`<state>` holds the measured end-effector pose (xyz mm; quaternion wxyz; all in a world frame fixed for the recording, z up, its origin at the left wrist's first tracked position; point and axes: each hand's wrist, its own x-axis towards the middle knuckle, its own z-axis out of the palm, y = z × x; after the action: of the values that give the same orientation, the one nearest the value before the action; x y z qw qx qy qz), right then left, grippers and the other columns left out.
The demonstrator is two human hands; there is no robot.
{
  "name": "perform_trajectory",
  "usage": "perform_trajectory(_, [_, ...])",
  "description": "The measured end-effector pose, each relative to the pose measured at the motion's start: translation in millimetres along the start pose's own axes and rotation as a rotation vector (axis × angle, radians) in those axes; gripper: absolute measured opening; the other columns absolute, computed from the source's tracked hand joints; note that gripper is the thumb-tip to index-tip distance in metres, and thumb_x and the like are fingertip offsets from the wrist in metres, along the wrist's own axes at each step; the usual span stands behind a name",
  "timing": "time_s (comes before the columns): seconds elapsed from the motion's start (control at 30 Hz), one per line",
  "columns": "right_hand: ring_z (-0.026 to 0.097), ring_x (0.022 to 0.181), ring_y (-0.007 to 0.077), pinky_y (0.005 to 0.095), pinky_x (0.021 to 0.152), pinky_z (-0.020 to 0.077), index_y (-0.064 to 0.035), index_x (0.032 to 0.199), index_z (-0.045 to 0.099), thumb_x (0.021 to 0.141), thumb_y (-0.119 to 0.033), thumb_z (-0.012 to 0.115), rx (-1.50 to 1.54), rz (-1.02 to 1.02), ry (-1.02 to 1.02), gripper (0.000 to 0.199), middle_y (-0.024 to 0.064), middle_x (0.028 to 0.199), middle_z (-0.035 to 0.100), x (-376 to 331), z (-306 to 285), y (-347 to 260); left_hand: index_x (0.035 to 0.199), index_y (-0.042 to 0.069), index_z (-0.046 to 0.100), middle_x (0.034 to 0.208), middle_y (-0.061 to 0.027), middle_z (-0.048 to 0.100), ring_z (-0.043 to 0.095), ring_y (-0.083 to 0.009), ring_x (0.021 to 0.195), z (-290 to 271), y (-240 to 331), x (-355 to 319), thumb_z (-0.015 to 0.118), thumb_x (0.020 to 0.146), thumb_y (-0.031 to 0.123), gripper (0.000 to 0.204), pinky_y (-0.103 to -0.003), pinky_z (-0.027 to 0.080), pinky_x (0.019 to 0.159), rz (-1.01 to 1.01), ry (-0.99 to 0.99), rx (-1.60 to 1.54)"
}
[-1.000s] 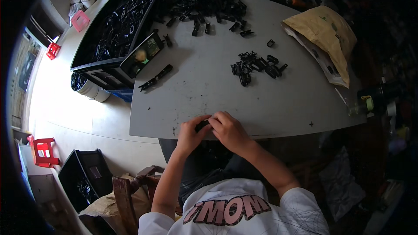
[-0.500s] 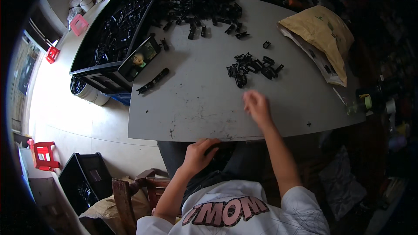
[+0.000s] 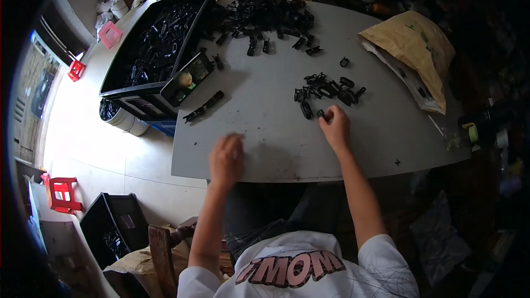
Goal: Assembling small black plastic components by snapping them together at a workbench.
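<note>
My right hand (image 3: 337,128) pinches a small black plastic clip-like part (image 3: 321,113) between thumb and fingertips, at the near edge of a small cluster of similar black parts (image 3: 332,89). One loose part (image 3: 306,110) lies just left of those fingertips. Over the front left of the grey table (image 3: 265,132), my left hand (image 3: 226,160) is smeared by motion, so its fingers and anything in them cannot be made out. Beyond it lies a row of black parts (image 3: 204,106) joined or set end to end.
A large heap of black parts (image 3: 265,16) covers the table's far end. At the left stands a full black crate (image 3: 138,96), with a phone (image 3: 189,79) propped against it. A brown paper bag (image 3: 414,38) lies at the right. Red stools (image 3: 65,193) stand on the floor.
My left hand has risen from the table's front edge and moved left over the tabletop. My right hand has reached the small cluster and taken hold of a black part.
</note>
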<state>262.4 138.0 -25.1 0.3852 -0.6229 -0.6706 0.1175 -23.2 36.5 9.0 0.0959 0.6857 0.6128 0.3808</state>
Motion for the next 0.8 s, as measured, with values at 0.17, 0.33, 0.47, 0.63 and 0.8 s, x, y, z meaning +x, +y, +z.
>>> perform_trajectory(0.17, [0.056, 0.072, 0.0294, 0.0397, 0.064, 0.0452, -0.0053, 0.082, 0.048, 0.075, -0.014, 0.069, -0.146, -0.002, -0.103, 0.024, 0.0096, 0.080, 0.055, -50, -24, -26, 0.113, 0.007, 0.057, 0.119, -0.0127, 0.053, 0.049, -0.0321, 0.111, -7, -51, 56, 0.060, 0.078, 0.003, 0.036, -0.039, 0.042, 0.092, -0.113, 0.172, 0.288])
perform_trajectory(0.33, [0.060, 0.075, 0.0271, 0.0368, 0.063, 0.0467, -0.0058, 0.084, 0.052, 0.078, -0.019, 0.068, -0.074, -0.083, -0.183, 0.022, 0.0084, 0.083, 0.057, -51, -31, -45, 0.122, 0.009, 0.051, 0.119, -0.0115, 0.053, 0.049, -0.0305, 0.109, 0, -72, 89, 0.061, 0.079, 0.007, 0.044, -0.039, 0.044, 0.089, -0.044, 0.104, 0.426])
perform_trajectory(0.47, [0.060, 0.076, 0.0266, 0.0360, 0.064, 0.0472, -0.0057, 0.090, 0.054, 0.078, -0.021, 0.068, -0.075, -0.149, -0.080, 0.024, 0.0071, 0.085, 0.058, -11, -6, -51, 0.123, 0.010, 0.050, 0.118, -0.0124, 0.053, 0.054, -0.0302, 0.102, 10, -80, 98, 0.062, 0.079, 0.007, 0.046, -0.039, 0.047, 0.082, -0.081, -0.072, 0.463])
perform_trajectory(0.63, [0.063, 0.070, 0.0239, 0.0344, 0.064, 0.0498, -0.0013, 0.085, 0.061, 0.080, -0.015, 0.066, -0.063, 0.019, -0.103, 0.016, 0.0087, 0.076, 0.064, 21, 27, -19, 0.128, 0.011, 0.048, 0.104, -0.0084, 0.058, 0.060, -0.0176, 0.076, 17, -28, 74, 0.059, 0.077, -0.004, 0.054, -0.029, 0.048, 0.066, 0.020, 0.083, -0.085])
perform_trajectory(0.8, [0.062, 0.063, 0.0265, 0.0340, 0.056, 0.0493, 0.0009, 0.076, 0.063, 0.081, -0.012, 0.062, 0.174, 0.180, -0.106, 0.014, 0.0112, 0.067, 0.063, 22, 12, -24, 0.125, 0.008, 0.051, 0.090, -0.0027, 0.057, 0.054, -0.0058, 0.068, 25, -11, 30, 0.056, 0.081, -0.004, 0.045, -0.020, 0.044, 0.062, -0.181, -0.059, -0.564])
